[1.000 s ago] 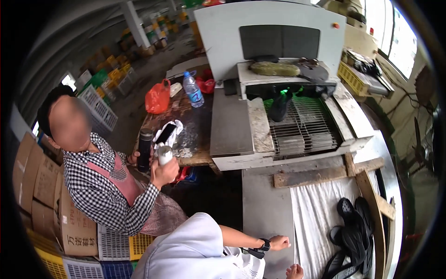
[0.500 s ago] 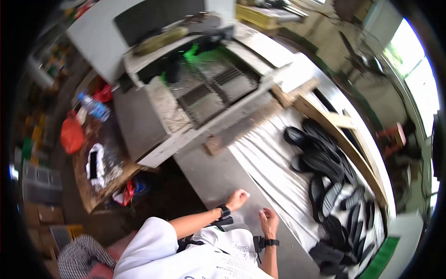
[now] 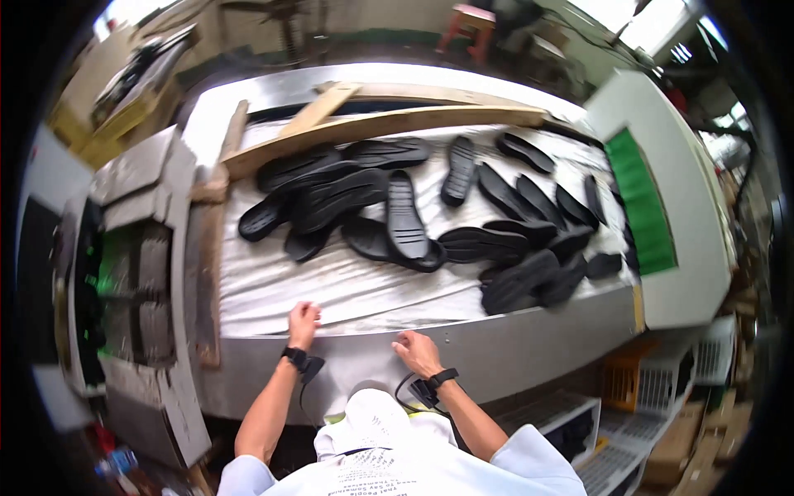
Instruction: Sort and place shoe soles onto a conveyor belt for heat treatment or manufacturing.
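The person (image 3: 389,450) has turned to face the cloth (image 3: 265,285). Left fingers (image 3: 311,313) and right fingers (image 3: 404,342) curl loosely, empty. On the cloth, one sole (image 3: 405,217) lies longways, pointing away.

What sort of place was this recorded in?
Probably a footwear workshop or factory: many black shoe soles lie on a white cloth-like surface, beside a housing with a green flap, and plastic crates stand nearby.

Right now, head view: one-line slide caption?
Left hand over the near edge of a white cloth, right hand over a metal ledge, black shoe soles scattered beyond.
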